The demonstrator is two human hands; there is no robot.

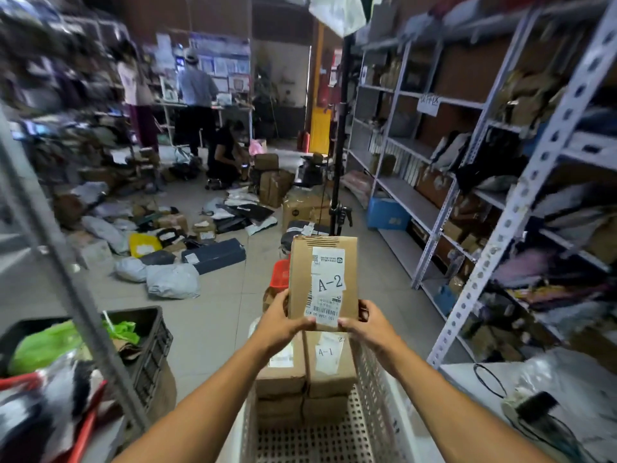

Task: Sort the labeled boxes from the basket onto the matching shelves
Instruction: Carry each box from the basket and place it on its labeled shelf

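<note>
I hold a brown cardboard box (300, 279) upright in front of me, its white label reading "A-2". My left hand (283, 324) grips its lower left corner and my right hand (369, 324) grips its lower right corner. Below my hands stands a white perforated basket (374, 379) with several stacked cardboard boxes inside. The top one, the A-1 box (329, 359), carries a label reading "A-1". Grey metal shelves (410, 198) holding parcels run along the right side.
A black crate (152, 342) with green bags sits at the lower left behind a slanted metal post (66, 279). Parcels and bags litter the floor ahead. A black stand pole (339, 145) rises behind the box. Three people work at the far end.
</note>
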